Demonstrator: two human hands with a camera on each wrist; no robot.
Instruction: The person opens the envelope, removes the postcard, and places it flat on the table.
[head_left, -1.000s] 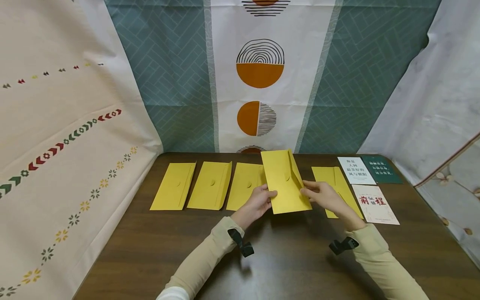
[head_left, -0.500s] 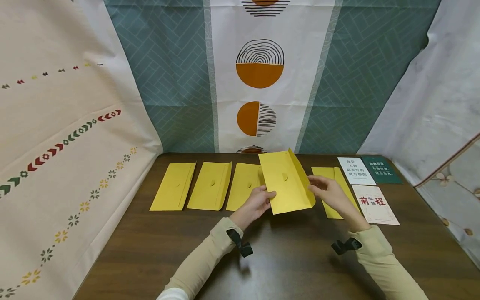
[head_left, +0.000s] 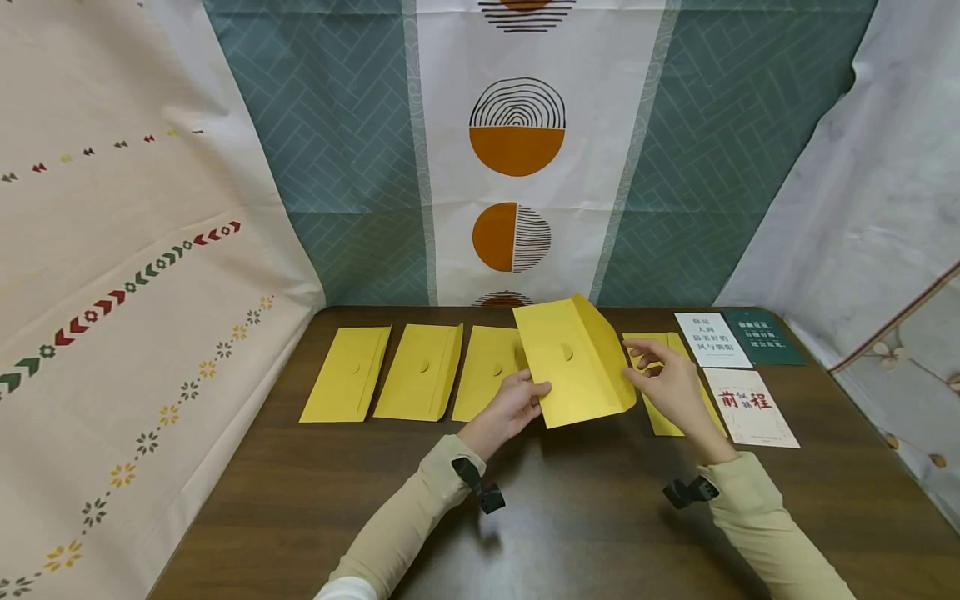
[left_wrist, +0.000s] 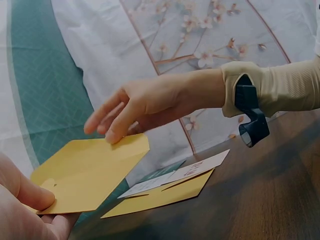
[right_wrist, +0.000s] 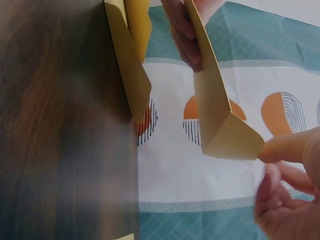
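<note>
left hand [head_left: 510, 408] grips a yellow envelope [head_left: 568, 371], contents hidden; right hand [head_left: 670, 390], fingers loose, touches its open flap [head_left: 602, 340], partly covering another envelope [head_left: 665, 419] near three cards [head_left: 752, 408].

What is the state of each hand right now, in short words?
Left hand: closed, holding the raised yellow envelope.
Right hand: open, touching the edge of its flap.

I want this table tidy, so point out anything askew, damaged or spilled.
Nothing stands out. No spill or tear shows; the yellow envelopes on the table lie in a row, with three cards grouped at right. The held envelope has its flap open, likely from handling.
</note>
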